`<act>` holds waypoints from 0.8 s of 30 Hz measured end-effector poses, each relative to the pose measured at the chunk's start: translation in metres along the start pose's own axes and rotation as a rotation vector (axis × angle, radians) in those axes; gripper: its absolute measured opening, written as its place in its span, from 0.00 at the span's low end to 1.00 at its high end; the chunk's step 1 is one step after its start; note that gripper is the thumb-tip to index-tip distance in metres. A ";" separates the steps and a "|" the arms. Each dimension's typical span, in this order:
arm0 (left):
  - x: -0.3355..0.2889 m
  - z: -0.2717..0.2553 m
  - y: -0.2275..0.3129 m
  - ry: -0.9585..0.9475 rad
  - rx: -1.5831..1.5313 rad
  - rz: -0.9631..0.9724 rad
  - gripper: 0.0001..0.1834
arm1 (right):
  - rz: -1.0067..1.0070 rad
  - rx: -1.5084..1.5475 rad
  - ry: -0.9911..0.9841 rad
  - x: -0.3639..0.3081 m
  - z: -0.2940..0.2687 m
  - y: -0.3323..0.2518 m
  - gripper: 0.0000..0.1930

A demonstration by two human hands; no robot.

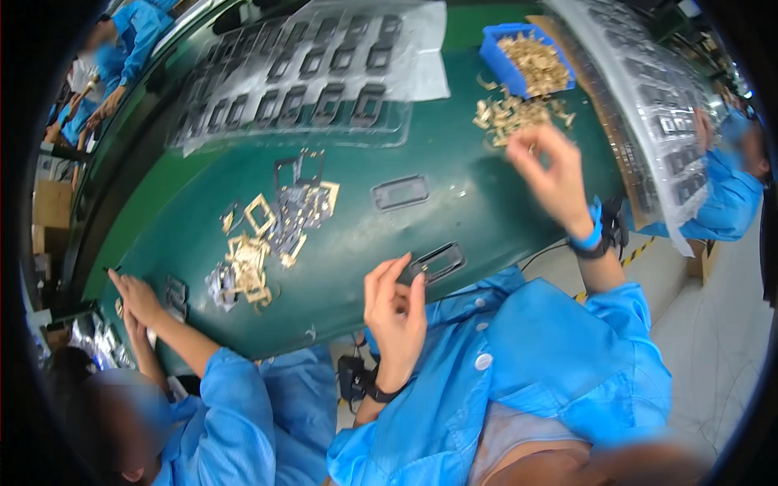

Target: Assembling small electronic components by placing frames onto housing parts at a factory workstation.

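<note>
Black frame (pixel 445 271) at left hand's (pixel 395 314) fingertips, grip unclear, right hand (pixel 561 182) beside tan scraps (pixel 504 116), fingers bent, pinch unclear

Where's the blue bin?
The blue bin is at the head view's upper right, on the green table, beyond the tan pieces by the right hand.
</note>
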State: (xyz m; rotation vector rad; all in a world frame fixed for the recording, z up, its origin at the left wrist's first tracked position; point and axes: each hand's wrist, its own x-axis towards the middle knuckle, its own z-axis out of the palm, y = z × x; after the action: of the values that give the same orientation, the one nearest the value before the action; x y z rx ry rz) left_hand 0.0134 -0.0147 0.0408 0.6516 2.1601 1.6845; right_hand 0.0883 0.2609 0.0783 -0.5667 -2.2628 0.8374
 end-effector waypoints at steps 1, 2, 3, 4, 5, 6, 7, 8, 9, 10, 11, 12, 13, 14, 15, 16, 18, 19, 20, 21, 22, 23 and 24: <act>0.006 0.002 0.003 -0.039 -0.023 -0.036 0.16 | -0.002 0.097 -0.099 -0.024 0.012 -0.010 0.06; 0.009 0.004 0.001 -0.054 -0.019 -0.050 0.16 | 0.087 0.152 -0.164 -0.044 0.022 -0.018 0.07; 0.012 0.006 -0.002 -0.064 -0.017 -0.063 0.17 | 0.172 0.206 -0.233 -0.060 0.032 -0.025 0.08; 0.016 0.009 0.001 -0.074 -0.007 -0.087 0.16 | 0.136 0.133 -0.253 -0.072 0.041 -0.029 0.09; 0.019 0.010 -0.001 -0.076 0.007 -0.087 0.16 | 0.098 0.060 -0.271 -0.080 0.047 -0.033 0.10; 0.019 0.010 -0.003 -0.085 0.052 -0.061 0.15 | 0.141 0.046 -0.301 -0.086 0.052 -0.039 0.13; 0.019 0.011 -0.006 -0.092 0.097 -0.034 0.15 | 0.140 0.061 -0.303 -0.088 0.056 -0.042 0.13; 0.019 0.011 -0.006 -0.057 0.069 -0.062 0.15 | 0.113 0.028 -0.301 -0.088 0.060 -0.045 0.13; 0.017 0.012 -0.007 -0.032 0.089 -0.066 0.15 | 0.076 0.004 -0.306 -0.088 0.066 -0.049 0.13; 0.017 0.010 -0.008 -0.021 0.088 -0.033 0.15 | 0.038 0.011 -0.287 -0.085 0.072 -0.052 0.13; 0.016 0.010 -0.008 -0.005 0.091 -0.001 0.15 | -0.003 -0.023 -0.258 -0.087 0.072 -0.050 0.13; 0.014 0.011 -0.011 -0.007 0.091 0.023 0.15 | -0.014 -0.045 -0.261 -0.088 0.073 -0.050 0.12; 0.014 0.012 -0.013 -0.002 0.097 0.049 0.15 | -0.014 -0.061 -0.256 -0.091 0.073 -0.048 0.12; 0.015 0.015 -0.011 0.013 0.067 0.044 0.16 | -0.036 -0.082 -0.215 -0.093 0.074 -0.047 0.13; 0.017 0.008 -0.008 0.026 0.035 0.040 0.17 | -0.019 -0.092 -0.229 -0.095 0.073 -0.050 0.12; 0.022 -0.009 -0.011 0.092 0.076 0.042 0.17 | -0.011 -0.096 -0.236 -0.097 0.071 -0.048 0.12; 0.042 -0.044 -0.019 0.357 0.279 0.115 0.18 | 0.014 -0.131 -0.263 -0.099 0.067 -0.050 0.12; 0.051 -0.074 -0.017 0.461 0.439 0.060 0.18 | 0.027 -0.130 -0.277 -0.100 0.067 -0.049 0.11; 0.058 -0.108 -0.009 0.565 0.603 -0.119 0.19 | 0.022 -0.113 -0.288 -0.098 0.066 -0.051 0.11; 0.069 -0.140 -0.025 0.742 0.687 -0.028 0.20 | 0.034 -0.121 -0.286 -0.098 0.065 -0.052 0.11; 0.081 -0.171 -0.040 0.828 0.733 -0.116 0.21 | 0.028 -0.120 -0.279 -0.099 0.066 -0.051 0.11; 0.083 -0.206 -0.059 0.900 0.784 -0.103 0.21 | 0.019 -0.109 -0.288 -0.098 0.068 -0.051 0.11; 0.083 -0.237 -0.065 0.949 0.811 -0.202 0.22 | 0.008 -0.095 -0.303 -0.095 0.069 -0.052 0.10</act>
State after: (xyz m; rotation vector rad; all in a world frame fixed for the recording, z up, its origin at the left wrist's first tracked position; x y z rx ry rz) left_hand -0.1887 -0.1773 0.0390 -0.3256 3.4540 1.0240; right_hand 0.0975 0.1406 0.0332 -0.5198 -2.5886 0.8718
